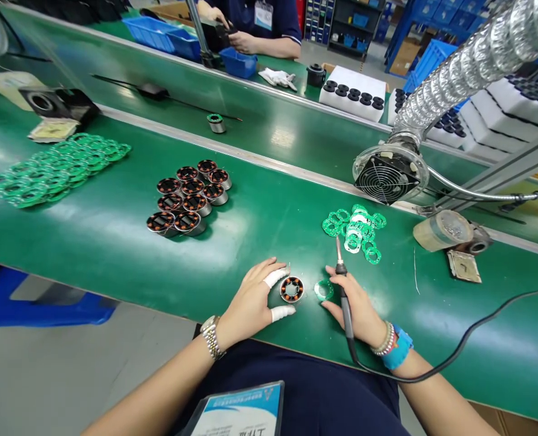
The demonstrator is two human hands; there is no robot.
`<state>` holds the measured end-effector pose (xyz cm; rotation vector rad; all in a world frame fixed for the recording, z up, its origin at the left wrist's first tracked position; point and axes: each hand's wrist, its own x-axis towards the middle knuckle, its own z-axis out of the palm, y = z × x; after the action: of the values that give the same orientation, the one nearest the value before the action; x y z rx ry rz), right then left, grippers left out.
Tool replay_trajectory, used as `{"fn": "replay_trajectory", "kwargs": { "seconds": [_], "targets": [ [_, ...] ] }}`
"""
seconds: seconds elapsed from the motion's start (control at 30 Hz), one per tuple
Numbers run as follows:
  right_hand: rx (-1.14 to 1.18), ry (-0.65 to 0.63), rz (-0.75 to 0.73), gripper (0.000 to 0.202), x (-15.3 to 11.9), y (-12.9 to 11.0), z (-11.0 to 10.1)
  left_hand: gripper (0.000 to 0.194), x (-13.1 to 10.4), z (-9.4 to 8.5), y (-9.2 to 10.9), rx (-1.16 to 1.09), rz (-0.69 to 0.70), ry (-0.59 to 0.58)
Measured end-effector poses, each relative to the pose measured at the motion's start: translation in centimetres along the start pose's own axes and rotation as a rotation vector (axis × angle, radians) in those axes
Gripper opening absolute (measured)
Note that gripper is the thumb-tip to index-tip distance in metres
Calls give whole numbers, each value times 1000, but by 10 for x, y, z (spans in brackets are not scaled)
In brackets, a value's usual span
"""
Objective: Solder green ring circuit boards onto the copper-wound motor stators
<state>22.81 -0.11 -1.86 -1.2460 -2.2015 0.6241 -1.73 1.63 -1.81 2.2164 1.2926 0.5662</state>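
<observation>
My left hand point(255, 297), with white tape on two fingers, lies on the green bench with thumb and fingers apart around the left side of a round wound stator point(291, 289). A soldering iron point(345, 306) is held in my right hand point(359, 306), its tip pointing away from me. Between the thumb and fingers of that same hand is a green ring board point(324, 290), just right of the stator and apart from it. More green ring boards point(359, 230) lie loosely piled beyond the iron's tip. To the left stands a group of stators point(189, 197).
A fan on a foil duct point(385, 174) hangs at the back right. Beside it sit a plastic cup point(443, 230) and a sponge tray point(463, 266). The iron's cable crosses the right side. Many green rings point(55, 169) lie far left. A person point(264, 30) works opposite.
</observation>
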Motion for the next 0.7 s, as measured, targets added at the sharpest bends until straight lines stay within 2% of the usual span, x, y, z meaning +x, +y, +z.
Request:
{"fn": "replay_trajectory", "kwargs": {
  "seconds": [0.1, 0.2, 0.3, 0.37, 0.43, 0.5, 0.7],
  "targets": [
    [22, -30, -16, 33, 0, -1, 1, 70, 1, 8, 11, 8, -71, 94],
    [-41, 45, 40, 32, 1, -5, 6, 57, 3, 14, 19, 5, -170, 160],
    [1, 123, 86, 31, 3, -11, 8, 47, 2, 10, 18, -152, -145, 50],
    [70, 141, 119, 26, 6, -16, 7, 56, -1, 5, 15, -262, -115, -47],
    [147, 143, 152, 25, 10, -20, 7, 61, -4, 2, 12, -297, -111, -95],
    [238, 155, 186, 27, 15, -24, 8, 62, -5, 3, 11, -265, -117, -92],
    [465, 245, 269, 31, 32, -35, 18, 58, -3, 14, 18, -158, -136, 17]
  ]
}}
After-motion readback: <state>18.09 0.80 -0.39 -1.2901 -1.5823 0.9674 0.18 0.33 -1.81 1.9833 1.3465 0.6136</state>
